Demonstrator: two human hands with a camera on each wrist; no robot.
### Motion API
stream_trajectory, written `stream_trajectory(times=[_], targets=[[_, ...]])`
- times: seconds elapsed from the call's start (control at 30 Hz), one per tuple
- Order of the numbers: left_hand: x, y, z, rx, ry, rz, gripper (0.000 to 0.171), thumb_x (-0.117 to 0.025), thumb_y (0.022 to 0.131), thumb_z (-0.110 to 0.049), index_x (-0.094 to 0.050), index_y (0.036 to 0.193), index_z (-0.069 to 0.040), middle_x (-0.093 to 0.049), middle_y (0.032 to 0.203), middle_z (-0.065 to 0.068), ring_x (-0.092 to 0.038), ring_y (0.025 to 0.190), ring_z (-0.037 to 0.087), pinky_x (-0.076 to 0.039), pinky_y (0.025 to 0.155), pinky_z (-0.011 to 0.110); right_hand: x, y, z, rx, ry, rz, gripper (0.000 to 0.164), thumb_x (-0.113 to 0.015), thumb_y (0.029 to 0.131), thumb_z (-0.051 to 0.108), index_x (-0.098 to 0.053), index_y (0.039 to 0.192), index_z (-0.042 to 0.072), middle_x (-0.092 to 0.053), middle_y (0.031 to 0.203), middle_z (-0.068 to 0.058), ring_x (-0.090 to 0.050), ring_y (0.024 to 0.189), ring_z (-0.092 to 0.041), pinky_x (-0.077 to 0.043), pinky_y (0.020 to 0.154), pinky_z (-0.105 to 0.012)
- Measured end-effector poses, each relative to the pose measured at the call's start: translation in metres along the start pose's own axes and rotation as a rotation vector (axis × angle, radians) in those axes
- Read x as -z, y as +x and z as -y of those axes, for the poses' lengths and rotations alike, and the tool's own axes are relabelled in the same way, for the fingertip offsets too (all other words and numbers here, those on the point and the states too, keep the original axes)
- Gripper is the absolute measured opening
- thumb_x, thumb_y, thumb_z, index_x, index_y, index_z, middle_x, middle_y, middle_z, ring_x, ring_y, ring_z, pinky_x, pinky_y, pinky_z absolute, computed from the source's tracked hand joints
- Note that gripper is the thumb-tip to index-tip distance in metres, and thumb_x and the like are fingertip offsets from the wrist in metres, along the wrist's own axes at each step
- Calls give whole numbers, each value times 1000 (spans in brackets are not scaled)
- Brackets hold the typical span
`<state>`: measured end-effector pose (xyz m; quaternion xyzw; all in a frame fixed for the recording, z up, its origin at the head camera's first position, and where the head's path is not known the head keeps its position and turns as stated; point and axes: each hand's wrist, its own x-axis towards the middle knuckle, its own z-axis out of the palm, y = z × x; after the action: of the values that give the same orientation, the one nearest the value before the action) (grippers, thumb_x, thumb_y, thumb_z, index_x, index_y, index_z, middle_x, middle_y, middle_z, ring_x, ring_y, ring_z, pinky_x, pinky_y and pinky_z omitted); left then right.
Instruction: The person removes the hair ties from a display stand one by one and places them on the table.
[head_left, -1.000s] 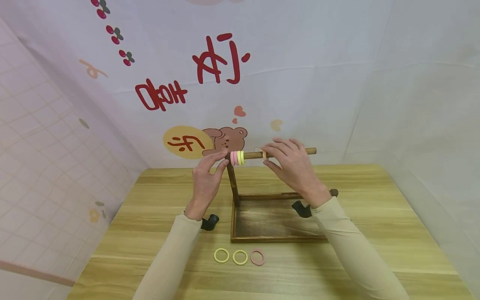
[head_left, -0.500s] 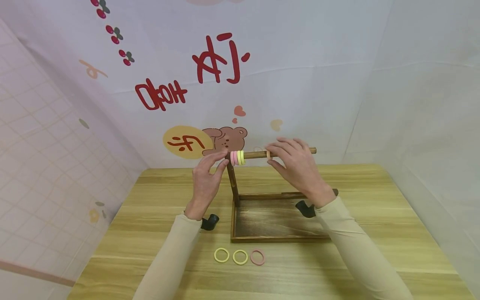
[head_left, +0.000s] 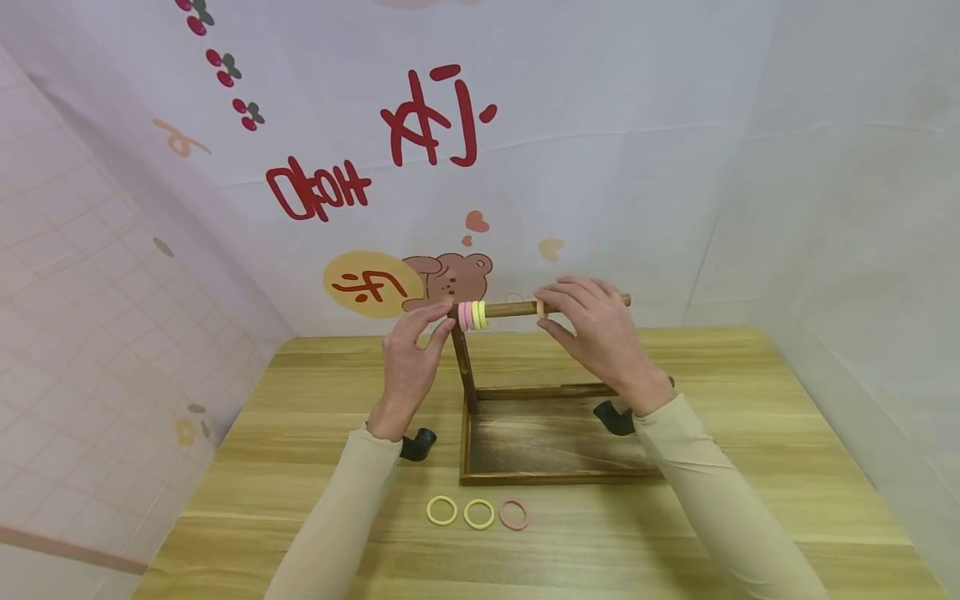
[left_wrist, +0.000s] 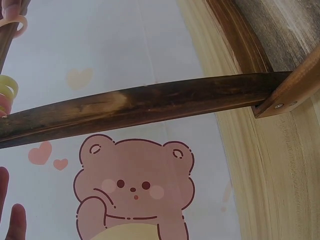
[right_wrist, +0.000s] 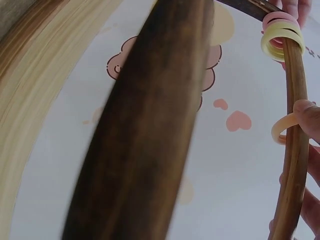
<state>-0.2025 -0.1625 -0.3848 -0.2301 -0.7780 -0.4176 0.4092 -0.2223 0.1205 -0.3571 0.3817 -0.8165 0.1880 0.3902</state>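
Observation:
My right hand [head_left: 596,342] pinches a pale orange ring [right_wrist: 281,127] that circles the horizontal wooden rod [head_left: 512,309] of a dark stand. Two pink rings [head_left: 465,317] and two yellow rings [head_left: 479,315] sit bunched on the rod's left end. There my left hand [head_left: 408,367] holds the stand's corner between thumb and fingers, where the rod meets the upright post [left_wrist: 150,107]. Its fingertips [left_wrist: 17,220] show low in the left wrist view. The rod's far right end [head_left: 627,300] sticks out past my right hand.
The stand's shallow wooden tray base [head_left: 551,481] rests on the wood-grain table [head_left: 315,500]. In front of it lie two yellow rings [head_left: 442,511] and a pink ring [head_left: 514,514]. A printed white cloth [head_left: 600,167] hangs behind. Dark wrist cameras [head_left: 418,444] sit at both wrists.
My right hand has slid the orange ring a short way right along the rod, away from the bunched rings. My left hand stays at the corner; the view has shifted slightly.

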Motion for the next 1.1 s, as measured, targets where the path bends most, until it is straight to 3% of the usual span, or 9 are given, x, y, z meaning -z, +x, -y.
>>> stream_trajectory(times=[0.3, 1.1], targets=[[0, -1, 1, -17, 3, -10, 24, -79, 90, 0, -77, 114, 0, -76, 117, 13, -71, 109, 33, -55, 96, 51, 4, -2, -1, -4, 15, 8, 45, -89, 84, 14, -72, 125, 5, -73, 121, -12, -65, 116, -35, -49, 101, -55], [1, -1, -1, -5, 0, -4, 24, -78, 90, -1, -76, 115, 1, -75, 118, 14, -71, 110, 34, -54, 97, 51, 11, -7, -7, 2, 11, -23, 46, -90, 82, 11, -73, 123, 4, -73, 120, -13, -67, 112, -35, -50, 97, -55]])
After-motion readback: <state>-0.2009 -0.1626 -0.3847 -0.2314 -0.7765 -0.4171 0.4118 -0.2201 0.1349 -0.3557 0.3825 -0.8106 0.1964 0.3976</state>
